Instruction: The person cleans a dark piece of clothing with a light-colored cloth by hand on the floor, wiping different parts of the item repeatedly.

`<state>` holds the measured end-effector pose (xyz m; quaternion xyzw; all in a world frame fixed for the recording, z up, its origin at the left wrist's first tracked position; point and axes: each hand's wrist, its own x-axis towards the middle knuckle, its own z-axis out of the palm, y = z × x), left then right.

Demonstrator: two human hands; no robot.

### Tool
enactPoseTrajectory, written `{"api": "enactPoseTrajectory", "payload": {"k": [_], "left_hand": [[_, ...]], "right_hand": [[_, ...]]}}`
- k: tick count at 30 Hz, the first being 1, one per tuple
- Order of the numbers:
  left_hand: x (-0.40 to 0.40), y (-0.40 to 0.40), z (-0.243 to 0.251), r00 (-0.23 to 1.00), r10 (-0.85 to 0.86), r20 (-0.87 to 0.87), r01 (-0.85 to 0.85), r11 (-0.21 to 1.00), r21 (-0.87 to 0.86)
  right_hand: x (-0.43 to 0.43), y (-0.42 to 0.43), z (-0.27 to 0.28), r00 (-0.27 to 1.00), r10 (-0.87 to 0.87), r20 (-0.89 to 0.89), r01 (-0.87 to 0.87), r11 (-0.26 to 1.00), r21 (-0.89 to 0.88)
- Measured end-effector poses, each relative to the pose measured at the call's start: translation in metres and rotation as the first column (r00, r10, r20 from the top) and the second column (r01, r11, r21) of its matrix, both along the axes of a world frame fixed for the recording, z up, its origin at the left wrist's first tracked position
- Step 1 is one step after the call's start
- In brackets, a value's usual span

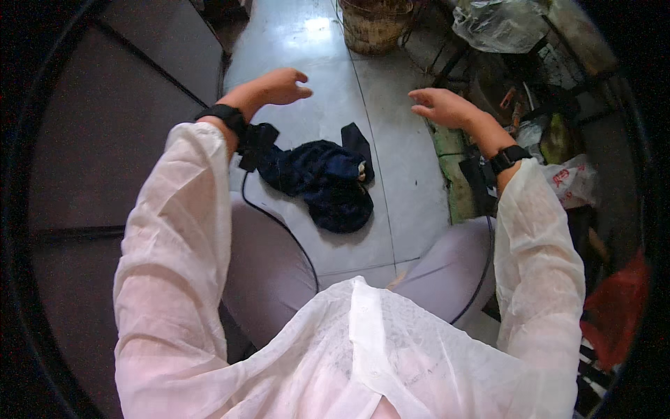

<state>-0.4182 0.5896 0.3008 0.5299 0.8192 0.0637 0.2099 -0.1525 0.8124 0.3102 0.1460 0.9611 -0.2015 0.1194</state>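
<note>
A bundle of dark blue cloth [335,183] lies crumpled on the grey tiled floor between my knees and my outstretched arms. My left hand [287,87] is in the air beyond its left end, thumb and fingers apart, holding nothing. On the other side, my right hand [437,105] hangs above the floor to the right of the cloth, also with nothing in it and its fingers apart. Each wrist wears a black strap [225,118] with a dark device, and a black cable [282,225] runs back from it toward my body.
A worn, stained bucket [376,26] stands at the far side. Dark panels [78,173] rise at the left. Along the right are a crumpled clear plastic bag [500,26], a white bag with red print [570,180], a red bag [617,314] and other clutter.
</note>
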Motion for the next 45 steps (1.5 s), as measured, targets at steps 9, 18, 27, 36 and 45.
{"api": "enactPoseTrajectory", "payload": {"k": [9,18,27,36,45], "left_hand": [[0.073,-0.010,-0.059,0.996,0.043,-0.080,-0.060,0.974,-0.220],[0.090,-0.054,-0.135,0.965,0.229,-0.125,-0.258,0.907,-0.333],[0.103,-0.061,-0.253,0.665,0.730,0.155,-0.709,0.683,-0.173],[0.201,-0.058,-0.328,0.995,0.102,-0.017,-0.100,0.992,0.073],[0.276,0.067,-0.306,0.909,-0.359,0.210,0.343,0.933,0.111]], "right_hand": [[0.039,-0.066,-0.061,0.964,0.087,0.252,-0.124,0.983,0.135],[0.011,-0.142,-0.159,0.972,-0.134,0.193,0.130,0.991,0.033],[0.019,-0.236,-0.267,0.934,-0.317,0.167,0.332,0.941,-0.070],[0.089,-0.295,-0.330,0.628,-0.774,0.076,0.778,0.624,-0.072],[0.121,-0.259,-0.411,0.025,-0.985,-0.171,0.971,-0.017,0.240]]}}
